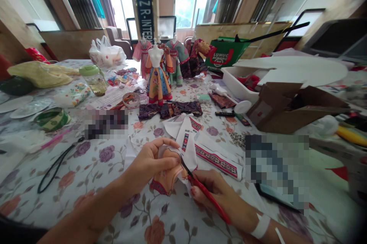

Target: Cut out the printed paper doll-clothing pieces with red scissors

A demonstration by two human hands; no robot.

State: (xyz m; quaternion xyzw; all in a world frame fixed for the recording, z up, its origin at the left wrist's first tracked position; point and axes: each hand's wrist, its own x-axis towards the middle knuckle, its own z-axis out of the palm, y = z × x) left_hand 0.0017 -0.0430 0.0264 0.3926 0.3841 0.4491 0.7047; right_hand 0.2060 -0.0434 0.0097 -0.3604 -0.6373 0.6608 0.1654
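Note:
My left hand pinches a piece of orange printed fabric with a patterned red border and white edging. In my right hand is a pair of red-handled scissors, its dark blades meeting the fabric's right edge. How far the blades are apart is hard to make out. Just beyond my hands lie white fabric pieces with red and dark printed bands, one long strip reaching to the right. A folded dark patterned cloth rests behind them.
Small dress forms in printed garments, one in an orange skirt, stand mid-table. A cardboard box and white bin sit right, with a green bag behind. A lidded jar and tape roll are left, on the floral tablecloth.

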